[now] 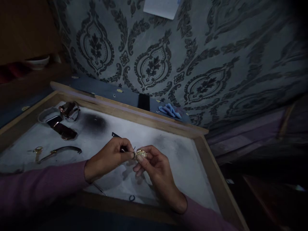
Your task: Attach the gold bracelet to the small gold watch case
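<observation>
My right hand is closed on a small round gold watch case, its thumb on the face and its fingers behind. My left hand is pinched at the left edge of the case. A slim black tool runs behind the left fingers, with a thin dark tip near the case; most of it is hidden, and its exact kind is unclear. Both hands are above a white work surface inside a wooden-rimmed tray.
At the tray's left lie a dark-strapped watch, another watch, a curved band piece and a small gold part. A black ring and a thin metal tool lie near the front. A blue cloth and black phone-like object sit behind the wooden rim.
</observation>
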Demonstrator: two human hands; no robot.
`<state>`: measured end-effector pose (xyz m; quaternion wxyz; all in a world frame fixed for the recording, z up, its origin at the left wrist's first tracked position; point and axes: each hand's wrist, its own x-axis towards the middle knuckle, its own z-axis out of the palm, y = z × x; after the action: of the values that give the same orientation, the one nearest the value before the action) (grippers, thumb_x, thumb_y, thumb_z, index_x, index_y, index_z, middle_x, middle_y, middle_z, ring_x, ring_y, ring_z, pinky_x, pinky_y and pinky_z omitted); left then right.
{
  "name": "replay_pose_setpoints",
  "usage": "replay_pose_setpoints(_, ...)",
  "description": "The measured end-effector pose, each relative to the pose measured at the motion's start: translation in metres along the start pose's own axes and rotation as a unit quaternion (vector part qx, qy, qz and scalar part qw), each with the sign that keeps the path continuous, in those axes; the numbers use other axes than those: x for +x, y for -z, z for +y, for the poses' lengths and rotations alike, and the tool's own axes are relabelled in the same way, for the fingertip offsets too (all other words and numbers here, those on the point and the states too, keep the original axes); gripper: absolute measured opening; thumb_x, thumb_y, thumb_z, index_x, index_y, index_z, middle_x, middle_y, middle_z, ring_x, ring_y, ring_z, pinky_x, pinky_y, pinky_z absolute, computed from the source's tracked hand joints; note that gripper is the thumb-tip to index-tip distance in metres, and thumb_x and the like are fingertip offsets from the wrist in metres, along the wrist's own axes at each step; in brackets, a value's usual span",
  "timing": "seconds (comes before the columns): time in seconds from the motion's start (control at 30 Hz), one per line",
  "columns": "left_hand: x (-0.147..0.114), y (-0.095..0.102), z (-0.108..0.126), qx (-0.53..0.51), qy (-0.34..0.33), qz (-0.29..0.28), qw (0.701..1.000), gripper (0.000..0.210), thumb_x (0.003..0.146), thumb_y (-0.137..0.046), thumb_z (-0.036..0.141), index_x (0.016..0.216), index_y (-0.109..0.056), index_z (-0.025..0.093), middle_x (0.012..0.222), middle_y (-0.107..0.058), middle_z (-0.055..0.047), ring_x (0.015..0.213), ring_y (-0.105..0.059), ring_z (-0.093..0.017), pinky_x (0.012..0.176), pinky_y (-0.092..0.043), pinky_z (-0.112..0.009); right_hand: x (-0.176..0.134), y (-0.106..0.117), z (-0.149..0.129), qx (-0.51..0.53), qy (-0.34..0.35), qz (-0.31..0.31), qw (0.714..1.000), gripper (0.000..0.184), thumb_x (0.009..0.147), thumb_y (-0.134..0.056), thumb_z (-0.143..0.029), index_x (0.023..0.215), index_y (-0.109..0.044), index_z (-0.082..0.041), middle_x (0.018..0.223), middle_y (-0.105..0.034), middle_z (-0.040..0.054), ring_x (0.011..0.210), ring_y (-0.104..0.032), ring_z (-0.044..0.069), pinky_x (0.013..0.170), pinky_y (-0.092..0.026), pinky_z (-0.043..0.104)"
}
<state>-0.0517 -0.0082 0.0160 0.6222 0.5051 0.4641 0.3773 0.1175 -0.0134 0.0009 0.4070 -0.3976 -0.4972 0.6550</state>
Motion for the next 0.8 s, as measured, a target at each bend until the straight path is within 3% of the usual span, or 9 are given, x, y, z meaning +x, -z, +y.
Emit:
replay_pose_setpoints(0.23,-0.0033,-0.0022,0.0056,-0.041,0.065,0.0,0.997,0.014,0.067,-0.064,0.027,0.065,-0.055,0.017,0.05,-0.043,0.008,0.044,-0.028,-0.006,0.043,-0.021,-0.02,0.0008,0.0006,0.001,-0.011,0.011,-0.018,1.0,0.021,0.082,-0.072,-0.033,0.089,-0.06,-0.017,0.064,-0.064,-0.0035,0.049,-0.063,0.008,0.046,-0.055,0.018)
replay_pose_setpoints(0.43,0.0006,-0.003,0.0002,-0.044,0.038,0.009,0.998,0.014,0.066,-0.065,0.026,0.062,-0.056,0.016,0.053,-0.048,0.006,0.051,-0.039,-0.008,0.047,-0.028,-0.02,0.0006,0.0016,0.0036,-0.02,0.024,-0.025,0.999,0.02,0.084,-0.07,-0.033,0.089,-0.059,-0.017,0.065,-0.063,-0.0036,0.05,-0.063,0.008,0.047,-0.055,0.017)
replay_pose_setpoints(0.8,-0.0013,-0.0092,0.0006,-0.031,0.001,0.035,0.999,0.014,0.068,-0.064,0.027,0.063,-0.057,0.016,0.053,-0.049,0.005,0.047,-0.035,-0.007,0.045,-0.024,-0.02,0.0013,0.0015,0.0001,-0.013,0.013,0.011,1.0,0.022,0.083,-0.072,-0.033,0.089,-0.059,-0.016,0.062,-0.065,-0.003,0.05,-0.063,0.009,0.049,-0.054,0.018)
